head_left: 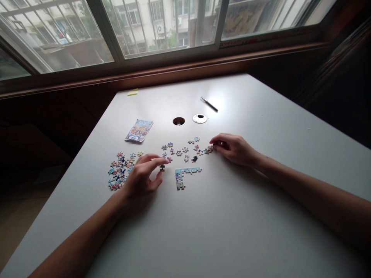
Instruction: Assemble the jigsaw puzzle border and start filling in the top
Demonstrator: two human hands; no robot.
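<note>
My left hand (144, 175) is raised over the table, with a small dark jigsaw puzzle piece (162, 168) between its forefinger and thumb. Just right of it lies an L-shaped joined strip of puzzle pieces (189, 170), light blue along its top. My right hand (233, 148) rests on the table with curled fingers, its fingertips closed at a puzzle piece beside a small cluster of pieces (208, 150). Several loose pieces (179, 153) are scattered between the hands. Partly hidden behind my left hand is a pile of puzzle pieces (117, 172).
A colourful printed picture sheet (139, 130) lies behind the pile. Further back are a round hole (179, 121) in the white table (203, 231), a metal ring cover (199, 118) and a black pen (209, 104). Yellow tape (132, 92) marks the far edge, below a barred window.
</note>
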